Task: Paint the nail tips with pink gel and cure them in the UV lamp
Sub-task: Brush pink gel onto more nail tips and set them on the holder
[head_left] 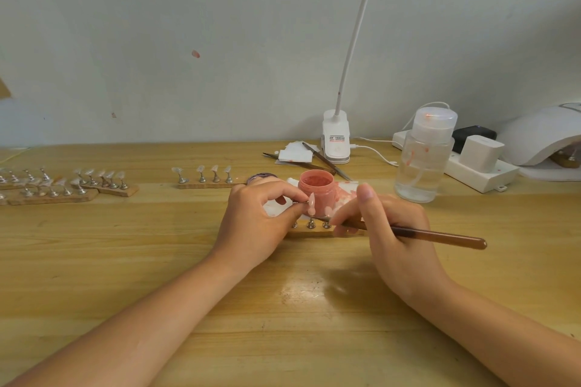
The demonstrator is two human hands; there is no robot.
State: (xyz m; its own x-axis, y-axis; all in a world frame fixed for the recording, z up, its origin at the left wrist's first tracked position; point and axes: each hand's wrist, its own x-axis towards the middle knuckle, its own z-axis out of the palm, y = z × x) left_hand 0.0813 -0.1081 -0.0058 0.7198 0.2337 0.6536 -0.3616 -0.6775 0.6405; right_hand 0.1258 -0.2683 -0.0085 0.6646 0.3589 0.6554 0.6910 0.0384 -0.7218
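My left hand [261,217] pinches a small metal stand that carries a pink-painted nail tip [311,204], lifted just in front of the open jar of pink gel [316,190]. My right hand [390,229] grips a brown brush [440,237], its bristle end hidden behind my fingers near the nail tip. Below them lies a wooden strip [314,231] with metal stands on it. The white UV lamp [544,138] sits at the far right edge of the table.
Wooden strips with clear nail tips stand at the left [63,188] and behind my left hand [207,177]. A clear pump bottle [424,160], a power strip [478,166], a clip lamp [335,138], tweezers and white pads lie at the back right.
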